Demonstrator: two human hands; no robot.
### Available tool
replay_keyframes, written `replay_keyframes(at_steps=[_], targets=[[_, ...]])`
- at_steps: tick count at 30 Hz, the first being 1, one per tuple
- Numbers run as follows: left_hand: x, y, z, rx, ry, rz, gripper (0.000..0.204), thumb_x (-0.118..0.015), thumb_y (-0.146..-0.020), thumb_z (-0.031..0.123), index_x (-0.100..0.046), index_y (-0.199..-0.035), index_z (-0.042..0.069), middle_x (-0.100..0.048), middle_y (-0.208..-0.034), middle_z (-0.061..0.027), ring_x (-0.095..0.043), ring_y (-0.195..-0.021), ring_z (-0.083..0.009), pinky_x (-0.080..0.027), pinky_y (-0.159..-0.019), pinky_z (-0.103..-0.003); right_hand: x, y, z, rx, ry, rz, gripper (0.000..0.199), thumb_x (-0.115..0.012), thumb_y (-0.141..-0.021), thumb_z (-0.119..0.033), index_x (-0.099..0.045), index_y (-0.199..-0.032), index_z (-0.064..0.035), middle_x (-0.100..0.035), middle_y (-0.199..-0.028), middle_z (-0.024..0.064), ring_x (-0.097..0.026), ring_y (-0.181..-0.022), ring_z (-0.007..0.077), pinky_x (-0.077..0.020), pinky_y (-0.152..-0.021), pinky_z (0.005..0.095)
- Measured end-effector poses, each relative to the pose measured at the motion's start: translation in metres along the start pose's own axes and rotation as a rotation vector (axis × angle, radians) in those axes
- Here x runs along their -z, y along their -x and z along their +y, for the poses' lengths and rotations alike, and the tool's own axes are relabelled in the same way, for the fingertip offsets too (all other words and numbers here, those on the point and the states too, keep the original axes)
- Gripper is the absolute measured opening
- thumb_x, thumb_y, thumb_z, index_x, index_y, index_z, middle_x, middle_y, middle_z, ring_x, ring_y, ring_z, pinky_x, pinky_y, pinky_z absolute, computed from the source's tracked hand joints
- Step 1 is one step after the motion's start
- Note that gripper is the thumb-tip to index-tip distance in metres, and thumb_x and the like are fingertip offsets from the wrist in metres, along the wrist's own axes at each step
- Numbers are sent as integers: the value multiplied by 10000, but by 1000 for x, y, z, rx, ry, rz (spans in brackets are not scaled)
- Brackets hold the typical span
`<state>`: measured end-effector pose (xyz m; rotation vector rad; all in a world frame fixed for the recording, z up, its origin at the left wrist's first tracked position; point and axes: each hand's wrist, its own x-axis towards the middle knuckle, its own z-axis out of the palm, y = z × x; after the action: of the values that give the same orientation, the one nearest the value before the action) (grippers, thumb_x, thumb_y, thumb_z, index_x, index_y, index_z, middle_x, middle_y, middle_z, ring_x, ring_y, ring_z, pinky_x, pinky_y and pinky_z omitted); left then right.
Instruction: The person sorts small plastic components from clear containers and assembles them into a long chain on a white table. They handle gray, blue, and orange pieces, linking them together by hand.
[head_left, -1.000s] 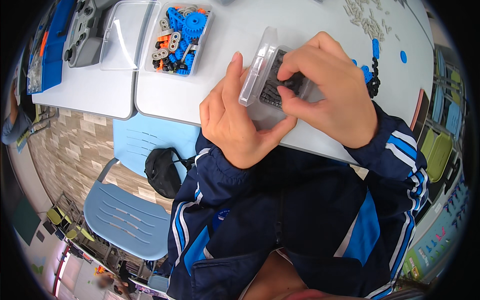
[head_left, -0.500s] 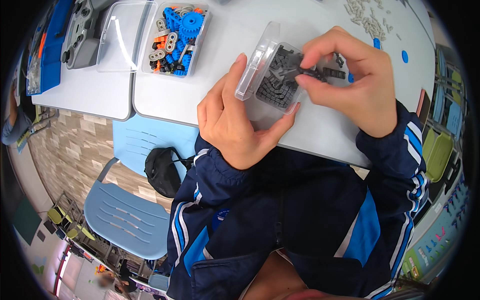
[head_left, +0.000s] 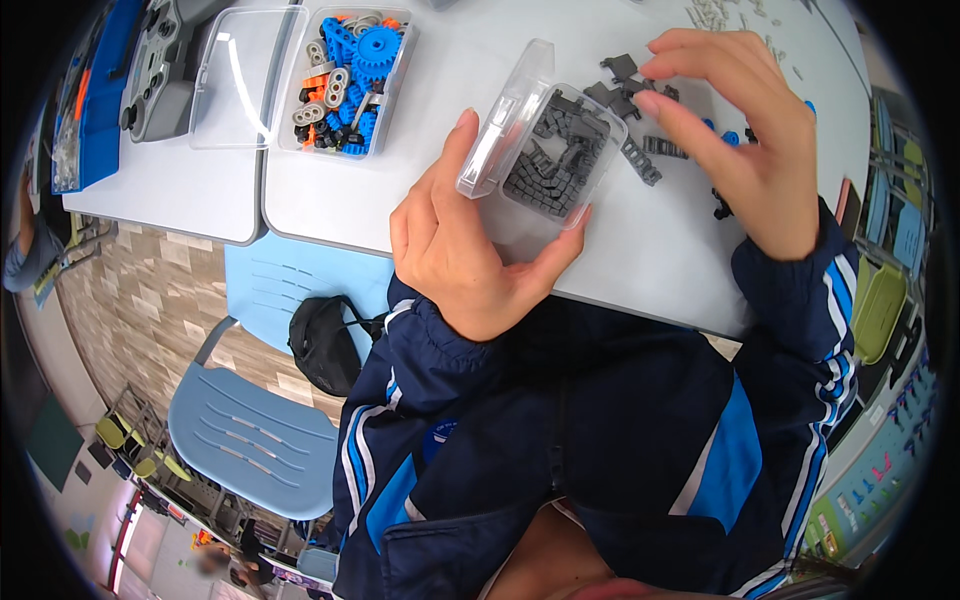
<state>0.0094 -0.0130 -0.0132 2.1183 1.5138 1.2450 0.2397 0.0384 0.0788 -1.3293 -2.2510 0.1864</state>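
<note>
My left hand (head_left: 465, 235) is closed around a small clear plastic box (head_left: 604, 190), its fingers along the lid side and its thumb at the near right corner. The hinged lid (head_left: 508, 120) stands raised on the left. Inside lie many dark grey track links (head_left: 545, 182), some in neat rows and some loose on top. Just right of the box, my right hand (head_left: 745, 130) hovers with thumb and index finger apart, their tips beside loose dark grey pieces (head_left: 622, 67) on the table. A short joined strip of links (head_left: 640, 162) lies between box and hand.
A larger clear box (head_left: 392, 110) of blue, orange, grey and black building parts stands at the left, its lid (head_left: 245, 80) folded out. Beyond it are a grey controller (head_left: 165, 90) and a blue tray (head_left: 95, 110). Small pale pieces (head_left: 712, 14) lie scattered at the far right.
My right hand has moved from over the box, where it pinched dark grey pieces, to the right, and its fingers have parted. The box has shifted slightly left in my left hand.
</note>
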Motion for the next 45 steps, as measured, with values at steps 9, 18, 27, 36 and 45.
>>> replay_keyframes(at_steps=[9, 18, 27, 36, 45], targets=[[1, 2, -2, 29, 38, -11, 914, -933, -639, 338, -581, -1405, -15, -685, -1294, -108, -670, -1024, -269, -482, -887, -362, -11, -5, -43, 90, 49, -306, 375, -851, -730, -114, -711, -1065, -20, -674, -961, 89, -593, -941, 287, -462, -788, 393], [3, 1, -2, 1, 6, 12, 802, -924, -637, 304, -642, -1342, 45, -720, -1211, -77, -679, -1049, -251, -478, -902, -346, -24, -16, -49, 1, 0, -304, 164, -733, -802, -51, -670, -944, 1, -668, -835, 162, -658, -770, 362, -502, -688, 454], [2, -2, 1, -23, -28, 29, 751, -932, -649, 303, -662, -1302, 49, -734, -1144, -72, -682, -1033, -252, -479, -895, -350, -12, -14, -35, -64, -174, -345, 220, -714, -788, 24, -702, -1007, 15, -695, -805, 147, -704, -691, 262, -539, -657, 328], [2, -2, 3, -6, -37, 12, 804, -965, -623, 308, -644, -1303, 24, -724, -1161, -100, -679, -1008, -268, -482, -888, -360, 16, -10, 10, -380, -324, -207, 183, -754, -853, -4, -745, -1035, 21, -724, -864, 56, -665, -767, 88, -515, -698, 234], [4, 0, 4, 12, -69, 3, 805, -965, -630, 297, -639, -1309, 12, -720, -1153, -107, -681, -1012, -272, -483, -893, -359, 4, -7, -13, -6, -60, -180, 269, -784, -842, -40, -755, -1108, -57, -693, -1004, 64, -653, -763, 195, -521, -686, 285]])
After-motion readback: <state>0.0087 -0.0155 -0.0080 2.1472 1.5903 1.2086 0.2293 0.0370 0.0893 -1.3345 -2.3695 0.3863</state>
